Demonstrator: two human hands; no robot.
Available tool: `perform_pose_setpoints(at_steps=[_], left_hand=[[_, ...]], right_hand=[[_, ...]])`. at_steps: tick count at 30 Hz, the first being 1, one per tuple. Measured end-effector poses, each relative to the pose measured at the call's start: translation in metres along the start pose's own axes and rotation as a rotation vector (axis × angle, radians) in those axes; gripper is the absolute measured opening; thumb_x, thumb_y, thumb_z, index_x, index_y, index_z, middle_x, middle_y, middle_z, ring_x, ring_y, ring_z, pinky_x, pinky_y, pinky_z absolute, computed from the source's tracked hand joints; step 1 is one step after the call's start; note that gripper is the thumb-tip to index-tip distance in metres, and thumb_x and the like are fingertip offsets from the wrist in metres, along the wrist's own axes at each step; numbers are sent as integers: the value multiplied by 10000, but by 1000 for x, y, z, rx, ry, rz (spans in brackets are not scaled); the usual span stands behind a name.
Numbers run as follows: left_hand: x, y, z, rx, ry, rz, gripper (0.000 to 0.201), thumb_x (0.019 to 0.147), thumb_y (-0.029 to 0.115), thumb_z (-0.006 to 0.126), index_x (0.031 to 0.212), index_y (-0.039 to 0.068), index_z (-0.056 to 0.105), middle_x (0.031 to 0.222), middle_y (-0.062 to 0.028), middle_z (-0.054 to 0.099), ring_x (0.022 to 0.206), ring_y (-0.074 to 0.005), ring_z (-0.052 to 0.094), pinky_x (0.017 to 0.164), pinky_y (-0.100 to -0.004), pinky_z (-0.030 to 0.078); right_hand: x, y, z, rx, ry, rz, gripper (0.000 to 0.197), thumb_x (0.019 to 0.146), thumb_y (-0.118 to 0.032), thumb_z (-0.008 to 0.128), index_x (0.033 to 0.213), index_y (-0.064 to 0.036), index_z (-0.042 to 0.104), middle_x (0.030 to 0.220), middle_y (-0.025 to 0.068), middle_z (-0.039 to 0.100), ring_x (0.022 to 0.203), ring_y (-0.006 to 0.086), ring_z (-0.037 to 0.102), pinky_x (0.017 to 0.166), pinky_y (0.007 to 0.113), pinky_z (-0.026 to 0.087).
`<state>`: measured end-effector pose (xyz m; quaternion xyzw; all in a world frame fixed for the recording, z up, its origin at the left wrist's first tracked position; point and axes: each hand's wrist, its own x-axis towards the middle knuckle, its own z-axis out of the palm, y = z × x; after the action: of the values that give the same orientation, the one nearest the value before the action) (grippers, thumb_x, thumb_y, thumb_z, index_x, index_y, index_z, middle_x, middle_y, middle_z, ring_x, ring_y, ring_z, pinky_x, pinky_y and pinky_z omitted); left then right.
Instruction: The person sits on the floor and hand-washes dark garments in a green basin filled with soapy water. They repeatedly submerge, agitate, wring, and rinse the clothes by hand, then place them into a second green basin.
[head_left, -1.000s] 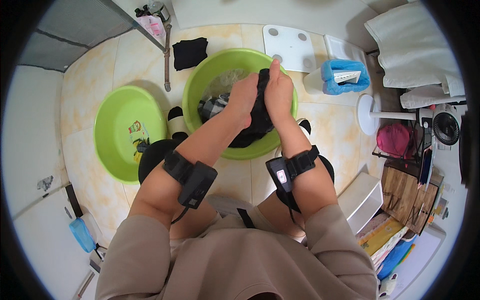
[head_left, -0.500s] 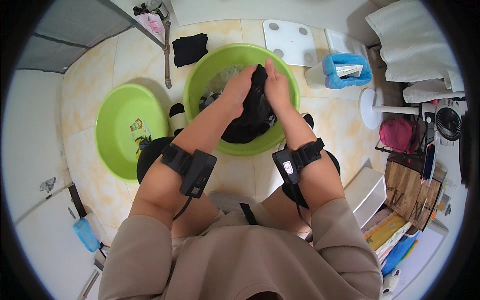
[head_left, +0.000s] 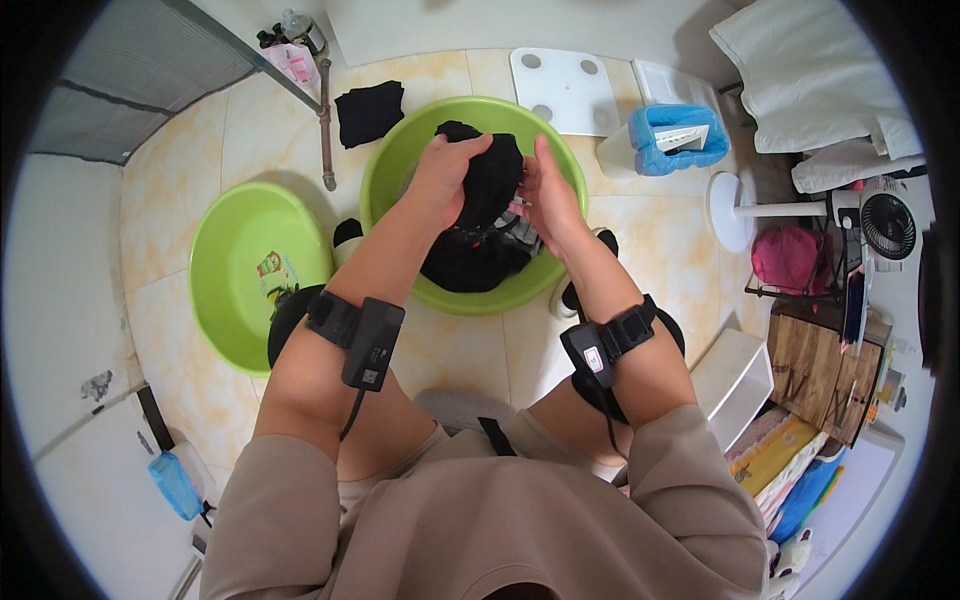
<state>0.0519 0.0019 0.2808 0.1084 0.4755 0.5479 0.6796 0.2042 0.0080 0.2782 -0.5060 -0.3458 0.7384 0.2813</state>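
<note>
Black cloth [head_left: 495, 178] hangs over the green basin [head_left: 525, 119], presumably so it drips back inside, as I grip it with the fingers of the left hand [head_left: 441, 180] and see the right hand [head_left: 552, 202] open beside it.

Blk cloth [head_left: 494, 180], bunched, held over rd grn basin [head_left: 384, 172].

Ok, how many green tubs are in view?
2: the front tub, with dark clothes in it, and the left tub, on the floor beside it. No others show.
</note>
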Motion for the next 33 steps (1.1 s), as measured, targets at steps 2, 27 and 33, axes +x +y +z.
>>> perform_pose_setpoints(at_steps=[2, 27, 33], left_hand=[[2, 3, -3, -14, -32, 29, 188, 890, 138, 628, 1045, 39, 590, 1002, -85, 648, 916, -203, 635, 822, -351, 522], [68, 31, -103, 655, 181, 194, 218, 803, 122, 746, 993, 62, 660, 917, -16, 642, 863, -143, 624, 732, -300, 486], [123, -13, -135, 1326, 207, 465, 304, 818, 361, 681, 924, 77, 699, 992, -219, 645, 917, -383, 617, 815, -426, 486]], right_hand=[[-4, -1, 0, -28, -27, -100, 438, 956, -462, 519, 1224, -117, 547, 1120, -6, 569, 1006, 117, 522, 830, 322, 421], [62, -10, -58, -310, 210, -515, 59, 971, -93, 533, 983, -39, 551, 863, -25, 599, 785, 46, 527, 735, 205, 431], [121, 41, -89, -794, 457, -576, 129, 906, -100, 591, 1015, -30, 589, 887, 92, 648, 794, 234, 602, 712, 315, 474]])
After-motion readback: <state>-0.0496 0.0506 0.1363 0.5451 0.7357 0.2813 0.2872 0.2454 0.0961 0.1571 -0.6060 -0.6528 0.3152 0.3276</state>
